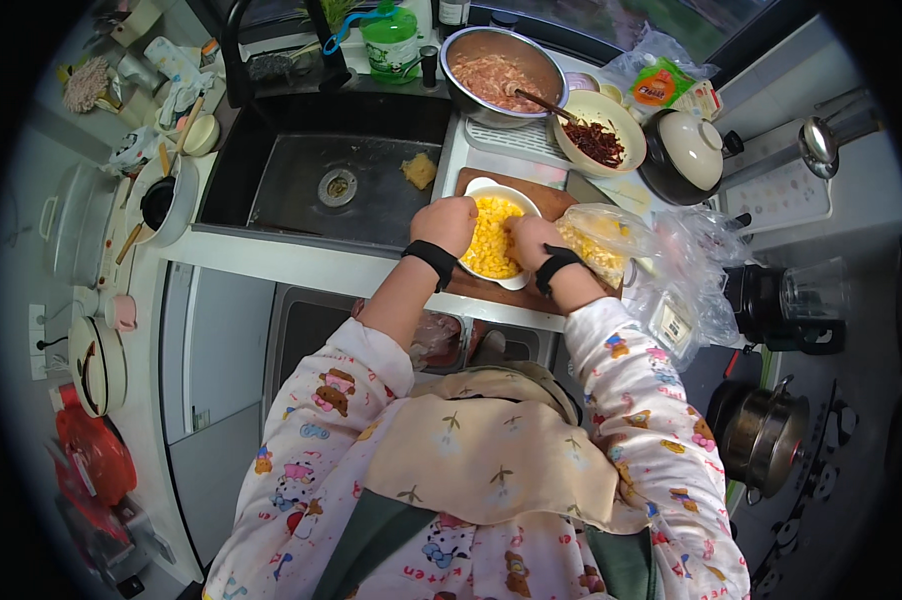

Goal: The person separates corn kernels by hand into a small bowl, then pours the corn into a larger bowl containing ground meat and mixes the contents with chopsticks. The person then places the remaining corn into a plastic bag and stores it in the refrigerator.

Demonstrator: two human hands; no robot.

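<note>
A white two-handled bowl point(483, 182) full of yellow corn kernels point(488, 234) stands on a wooden cutting board point(472, 289). My left hand point(445, 225) is curled on the bowl's left rim. At the bowl's right side, the fingers of my right hand point(530, 240) reach into the corn; the fingertips are hidden, so their grip does not show. Just right of that hand lies a clear plastic bag point(597, 234) with more kernels inside. Behind the bag, part of a knife blade point(587, 187) shows on the board.
To the left is a black sink point(293, 184) with a yellow sponge point(419, 171). Behind the board stand a steel bowl of minced meat point(496, 75), a cream bowl of dark red shreds point(599, 142) and a lidded pot point(683, 157). Crumpled plastic bags point(695, 262) and a blender point(788, 300) sit right.
</note>
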